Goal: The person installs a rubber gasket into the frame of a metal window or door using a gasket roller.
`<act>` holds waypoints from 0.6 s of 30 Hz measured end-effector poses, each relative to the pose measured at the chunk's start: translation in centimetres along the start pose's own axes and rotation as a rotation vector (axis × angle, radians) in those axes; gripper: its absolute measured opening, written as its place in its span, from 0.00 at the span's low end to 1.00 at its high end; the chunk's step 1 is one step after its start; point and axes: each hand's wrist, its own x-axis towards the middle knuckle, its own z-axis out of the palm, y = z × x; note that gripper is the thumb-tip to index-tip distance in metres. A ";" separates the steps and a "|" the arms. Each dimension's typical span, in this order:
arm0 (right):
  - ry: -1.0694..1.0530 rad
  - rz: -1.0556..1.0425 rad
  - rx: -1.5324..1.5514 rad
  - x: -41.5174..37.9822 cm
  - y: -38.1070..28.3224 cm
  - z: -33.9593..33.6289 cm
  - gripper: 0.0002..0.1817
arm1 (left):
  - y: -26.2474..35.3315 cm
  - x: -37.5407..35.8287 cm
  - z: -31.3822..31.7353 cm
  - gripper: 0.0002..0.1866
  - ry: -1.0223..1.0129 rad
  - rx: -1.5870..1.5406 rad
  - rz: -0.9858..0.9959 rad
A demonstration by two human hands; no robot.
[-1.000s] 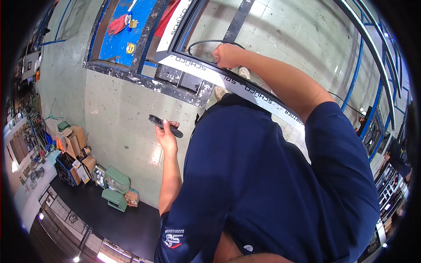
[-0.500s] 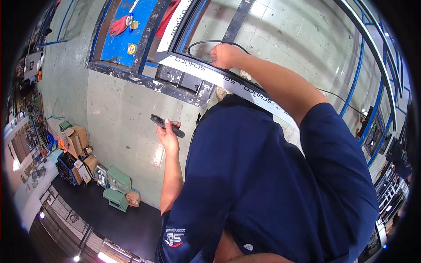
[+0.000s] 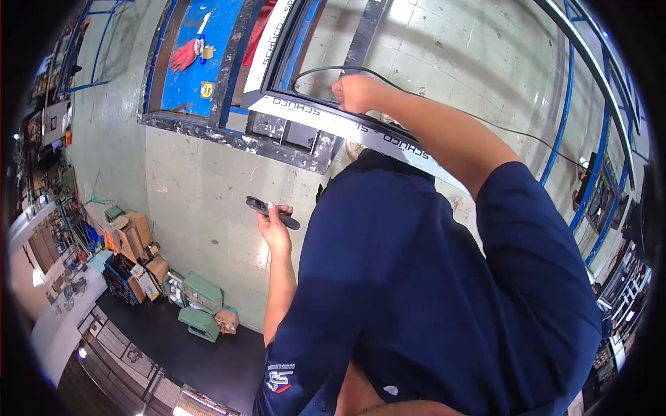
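My left hand (image 3: 277, 229) is closed around a black hand tool (image 3: 290, 222) with a rounded head, held out over the floor; its exact kind does not show. In a fist, my right hand (image 3: 359, 93) rests at the inner edge of a dark window frame (image 3: 272, 76) wrapped in white SCHÜCO protective tape. A thin black rubber strip (image 3: 316, 70) loops at the frame's corner and runs under that fist. From there it trails away to the right across the floor. The fingertips of my right hand are hidden against the frame.
A paint-spotted metal stand (image 3: 229, 135) supports the frame. On its blue panel (image 3: 191, 87) lie a red glove (image 3: 184, 55) and a yellow tape measure (image 3: 207, 89). Green bins (image 3: 201, 292) and cardboard boxes (image 3: 128, 239) stand at the left. Blue metal racks (image 3: 563, 111) are at the right.
The view has shifted slightly, so the bins and my left hand with the tool sit a little further right and lower. My right hand stays at the frame's inner edge.
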 end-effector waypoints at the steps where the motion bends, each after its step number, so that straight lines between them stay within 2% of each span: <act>1: 0.006 0.005 0.007 -0.1 0.8 -0.2 0.10 | 0.3 0.0 0.0 0.12 -0.007 0.007 0.002; 3: -0.303 0.142 0.389 -0.6 1.9 -1.4 0.13 | 0.7 0.2 0.3 0.12 -0.008 0.076 -0.003; 4: -0.295 0.142 0.388 -0.8 1.9 -1.7 0.13 | 0.7 0.6 0.3 0.12 -0.014 0.075 0.003; 6: -0.107 0.224 0.529 -1.7 1.7 -1.9 0.18 | 0.8 1.0 0.2 0.12 -0.011 0.045 0.048; 7: -0.248 0.221 0.273 -0.5 2.1 -1.4 0.28 | 0.8 1.0 0.2 0.12 -0.012 0.047 0.048; 8: -0.245 0.220 0.277 -0.2 1.9 -0.5 0.28 | 0.9 1.2 0.1 0.12 -0.008 0.047 0.042; 10: -0.033 0.249 -0.026 -0.6 0.6 0.1 0.32 | 1.3 1.5 0.3 0.12 -0.005 0.044 0.044; 11: -0.078 0.370 0.010 -1.4 -0.5 -0.4 0.32 | 1.3 1.5 0.4 0.12 -0.011 0.053 0.044; 14: 0.001 0.333 -0.052 -3.6 -3.5 -1.7 0.30 | 1.3 1.6 0.4 0.12 -0.024 0.058 0.045; 18: 0.016 0.245 -0.156 -3.2 -3.7 -1.1 0.25 | 1.8 2.0 1.3 0.12 -0.061 0.095 0.077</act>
